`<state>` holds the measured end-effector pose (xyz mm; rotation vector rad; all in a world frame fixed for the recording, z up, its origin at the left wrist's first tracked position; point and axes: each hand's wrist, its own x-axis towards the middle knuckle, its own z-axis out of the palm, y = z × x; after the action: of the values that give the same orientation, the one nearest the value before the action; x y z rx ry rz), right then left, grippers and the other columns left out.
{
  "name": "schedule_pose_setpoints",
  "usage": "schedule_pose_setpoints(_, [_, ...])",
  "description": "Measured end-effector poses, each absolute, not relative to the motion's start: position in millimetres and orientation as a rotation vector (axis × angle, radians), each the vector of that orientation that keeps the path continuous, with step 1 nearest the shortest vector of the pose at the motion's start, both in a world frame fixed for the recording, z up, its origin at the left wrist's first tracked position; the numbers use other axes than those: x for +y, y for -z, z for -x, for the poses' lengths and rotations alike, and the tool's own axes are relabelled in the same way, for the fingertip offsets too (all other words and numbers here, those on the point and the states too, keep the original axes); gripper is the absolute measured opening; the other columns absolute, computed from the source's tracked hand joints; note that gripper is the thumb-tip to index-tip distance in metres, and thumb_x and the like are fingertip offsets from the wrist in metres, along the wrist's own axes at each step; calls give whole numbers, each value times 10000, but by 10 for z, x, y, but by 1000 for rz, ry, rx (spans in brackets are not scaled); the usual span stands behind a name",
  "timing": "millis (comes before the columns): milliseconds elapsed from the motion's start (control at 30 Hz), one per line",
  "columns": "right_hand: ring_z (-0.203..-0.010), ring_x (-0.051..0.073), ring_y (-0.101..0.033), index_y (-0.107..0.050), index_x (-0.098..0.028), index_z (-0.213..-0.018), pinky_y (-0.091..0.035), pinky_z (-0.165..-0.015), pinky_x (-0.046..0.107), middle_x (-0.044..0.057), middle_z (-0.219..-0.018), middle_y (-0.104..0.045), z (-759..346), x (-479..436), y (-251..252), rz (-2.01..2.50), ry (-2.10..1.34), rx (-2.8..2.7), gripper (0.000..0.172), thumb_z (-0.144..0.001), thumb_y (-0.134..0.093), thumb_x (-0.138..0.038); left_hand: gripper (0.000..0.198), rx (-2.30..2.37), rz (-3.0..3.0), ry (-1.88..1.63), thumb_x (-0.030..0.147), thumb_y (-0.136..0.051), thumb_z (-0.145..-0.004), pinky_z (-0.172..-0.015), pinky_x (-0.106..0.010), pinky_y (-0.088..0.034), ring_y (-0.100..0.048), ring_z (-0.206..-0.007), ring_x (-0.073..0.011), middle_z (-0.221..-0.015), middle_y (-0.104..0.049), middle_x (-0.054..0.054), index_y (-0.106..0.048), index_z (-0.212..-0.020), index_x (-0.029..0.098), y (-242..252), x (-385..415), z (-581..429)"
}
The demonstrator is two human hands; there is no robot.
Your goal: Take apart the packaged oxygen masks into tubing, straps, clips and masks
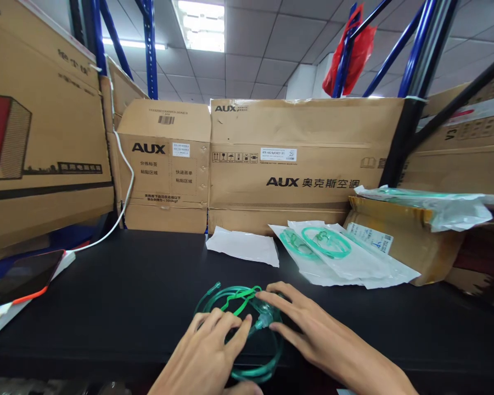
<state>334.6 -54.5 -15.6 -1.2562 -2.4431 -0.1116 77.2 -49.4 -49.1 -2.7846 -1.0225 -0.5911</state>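
A clear green oxygen mask (265, 307) lies near the table's front edge, with its green tubing (257, 376) coiled around it. A bright green elastic strap (239, 296) crosses the top of the coil. My left hand (214, 343) is closed over the near left side of the tubing, its fingers curled and partly hiding the loops. From the right, my right hand (298, 312) has thumb and fingers around the mask beside its connector. One free tube end sticks out at the coil's far left.
A white paper pouch (242, 247) lies behind the coil. Packaged masks (333, 249) rest right of it, against a cardboard box (395, 236) topped with another package (432, 203). A phone (22, 277) with a white cable lies left. Large cartons (304, 164) wall the back.
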Motion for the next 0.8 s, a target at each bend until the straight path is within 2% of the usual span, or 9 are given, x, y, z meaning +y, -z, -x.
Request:
schedule_pose_setpoints(67, [-1374, 211, -576, -501, -349, -1486, -520, -1114, 344, 46, -1494, -560, -3372, -537, 147, 1234, 120, -2450, 488, -1019, -611, -261, 679, -1117, 2828, 622, 470, -833, -814, -929, -473, -600, -716, -1080, -309, -1218, -737, -78, -610, -1413, 241, 464, -492, -763])
schedule_pose_setpoints(200, [-1410, 229, -541, -458, -387, -1521, -519, -1115, 382, 63, -1534, -529, -3376, -602, 104, 1247, 173, -2501, 526, -1024, -608, -299, 408, -1224, 2858, 674, 369, -792, -861, -968, -514, -581, -726, -1054, -285, -1126, -740, -1, -691, -1254, 328, 441, -493, -733])
schedule_pose_setpoints(300, [-1400, 276, -552, -448, -381, -1540, -542, -1082, 426, 99, -1554, -526, -3329, -706, 74, 1292, 264, -2501, 587, -991, -654, -350, 254, -1217, 2792, 729, 276, -744, -879, -940, -465, -593, -729, -1009, -261, -1071, -740, 10, -715, -1128, 321, 459, -500, -722])
schedule_pose_setpoints(367, [-1365, 309, -586, -471, -337, -1540, -569, -1044, 429, 135, -1537, -551, -3290, -765, 73, 1301, 325, -2485, 615, -964, -684, -370, 290, -1197, 2737, 745, 253, -751, -860, -929, -440, -600, -728, -1019, -263, -1105, -741, 0, -696, -1139, 313, 485, -500, -729])
schedule_pose_setpoints(467, [-1302, 331, -638, -481, -263, -1547, -596, -1000, 408, 174, -1499, -589, -3254, -800, 104, 1313, 378, -2483, 660, -935, -711, -355, 410, -1111, 2715, 719, 320, -770, -861, -942, -461, -607, -723, -1080, -291, -1188, -729, -25, -631, -1247, 303, 542, -481, -767])
schedule_pose_setpoints(600, [-1317, 321, -628, -394, -217, -1595, -609, -989, 374, 172, -1526, -561, -3241, -832, 119, 1249, 445, -2514, 786, -906, -744, -364, 286, -959, 2651, 618, 319, -737, -902, -844, -426, -642, -754, -981, -296, -1073, -747, -44, -645, -1163, 243, 626, -440, -827])
schedule_pose_setpoints(700, [-1305, 280, -644, -414, -224, -1578, -611, -1003, 359, 114, -1477, -621, -3199, -933, 89, 1115, 552, -2491, 663, -980, -646, -395, 143, -848, 2567, 641, 302, -625, -989, -832, -380, -640, -769, -920, -266, -1001, -762, -38, -647, -1106, 222, 695, -441, -799])
schedule_pose_setpoints(800, [-1187, 248, -720, -512, -218, -1498, -622, -987, 355, 85, -1324, -730, -3149, -1035, 117, 1031, 672, -2428, 467, -1063, -470, -383, 229, -759, 2517, 678, 295, -418, -1093, -887, -316, -616, -776, -928, -214, -975, -773, -15, -634, -1105, 221, 779, -506, -704])
